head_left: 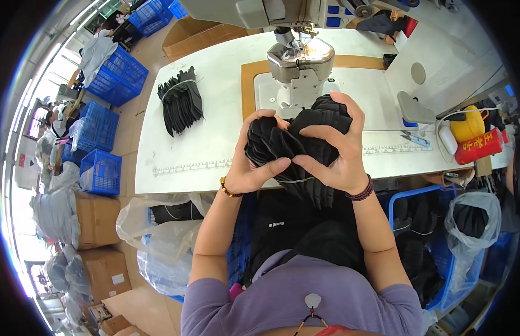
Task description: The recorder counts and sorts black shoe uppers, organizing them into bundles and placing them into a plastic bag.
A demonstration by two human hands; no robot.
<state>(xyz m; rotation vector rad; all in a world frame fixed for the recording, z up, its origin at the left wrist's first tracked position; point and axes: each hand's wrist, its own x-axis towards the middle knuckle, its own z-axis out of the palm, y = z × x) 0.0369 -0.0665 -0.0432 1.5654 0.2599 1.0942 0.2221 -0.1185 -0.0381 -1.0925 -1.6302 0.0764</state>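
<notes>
Both my hands grip a thick bundle of black fabric pieces [321, 120] over the front edge of the white table. My left hand [254, 157] wraps the bundle's left side, its thumb pressed toward the middle. On the other side my right hand [347, 148] holds the stack, thumb and index finger spread across the layers. A pale tie [296, 181] runs round the lower part of the bundle. Just beyond it stands the sewing machine's metal post [301, 61]. A second tied bundle of black pieces [181, 101] lies at the left of the table.
Small scissors [415, 138] lie right of a ruler strip [383, 150] along the table's front. A red cylinder [479, 147] and a yellow object [468, 124] sit at the right edge. Blue crates [390, 210] with black pieces and plastic bags [165, 241] flank my lap.
</notes>
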